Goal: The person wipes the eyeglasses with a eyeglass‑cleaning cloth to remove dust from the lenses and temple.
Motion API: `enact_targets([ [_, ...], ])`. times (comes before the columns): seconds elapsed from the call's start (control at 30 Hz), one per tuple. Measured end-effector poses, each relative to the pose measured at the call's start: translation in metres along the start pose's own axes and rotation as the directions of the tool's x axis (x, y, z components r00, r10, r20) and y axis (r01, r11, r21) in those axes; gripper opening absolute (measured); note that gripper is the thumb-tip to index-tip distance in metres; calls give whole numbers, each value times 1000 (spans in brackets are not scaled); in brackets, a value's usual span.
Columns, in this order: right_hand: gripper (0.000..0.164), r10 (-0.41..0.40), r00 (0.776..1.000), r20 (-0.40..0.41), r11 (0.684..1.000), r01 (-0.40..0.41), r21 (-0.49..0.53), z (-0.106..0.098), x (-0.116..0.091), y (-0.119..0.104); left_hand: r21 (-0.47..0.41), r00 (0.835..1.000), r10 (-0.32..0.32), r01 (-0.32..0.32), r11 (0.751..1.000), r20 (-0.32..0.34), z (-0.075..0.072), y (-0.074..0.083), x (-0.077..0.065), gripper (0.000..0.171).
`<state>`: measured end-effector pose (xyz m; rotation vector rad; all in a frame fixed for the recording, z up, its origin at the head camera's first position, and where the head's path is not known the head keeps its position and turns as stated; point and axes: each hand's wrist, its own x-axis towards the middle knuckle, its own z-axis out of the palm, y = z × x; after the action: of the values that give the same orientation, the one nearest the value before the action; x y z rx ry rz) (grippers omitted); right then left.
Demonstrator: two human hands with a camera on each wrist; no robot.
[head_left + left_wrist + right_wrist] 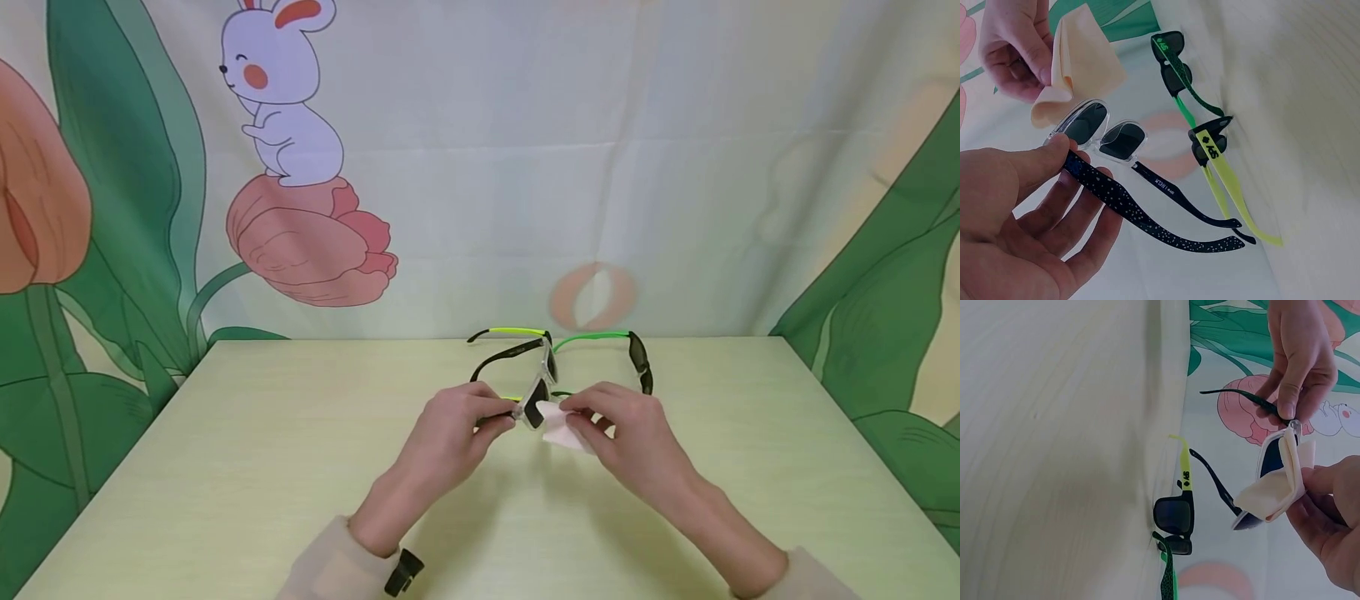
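Note:
My left hand (455, 429) pinches a pair of sunglasses (1119, 140) at the hinge corner of its clear frame. Dark lenses fill that frame, and its black temples, one with white speckles, stand unfolded and point away to the left in the head view. Between the thumb and fingers of my right hand (630, 425) is a pale, folded cleaning cloth (561, 429). In the right wrist view the cloth (1275, 487) overlaps the front of the lenses and hides part of them.
Behind the hands, sunglasses with yellow temples (1225, 172) and sunglasses with green temples (1179, 78) stand unfolded on the pale table (262, 467). A printed curtain (480, 167) hangs along the table's back edge. A black clip-like piece (405, 572) is at the left sleeve.

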<state>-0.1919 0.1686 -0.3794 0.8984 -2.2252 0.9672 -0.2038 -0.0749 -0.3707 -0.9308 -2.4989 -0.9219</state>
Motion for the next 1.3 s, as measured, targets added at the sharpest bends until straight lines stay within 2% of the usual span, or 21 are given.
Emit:
enact_targets([
  [0.3,30,-81,996,-34,996,82,20,8,0,-2,-8,999,49,-49,999,3,5,6,1,13],
  [0.63,26,-45,998,-34,999,46,0,9,-3,-1,-100,995,95,-93,991,20,7,9,0,16],
  [0.87,25,-33,998,-59,999,32,-7,7,0,2,-103,994,108,-106,989,18,4,12,0,15],
  [1.3,20,47,997,-64,997,-50,-54,2,3,12,-134,992,125,-119,984,36,0,16,-2,14],
])
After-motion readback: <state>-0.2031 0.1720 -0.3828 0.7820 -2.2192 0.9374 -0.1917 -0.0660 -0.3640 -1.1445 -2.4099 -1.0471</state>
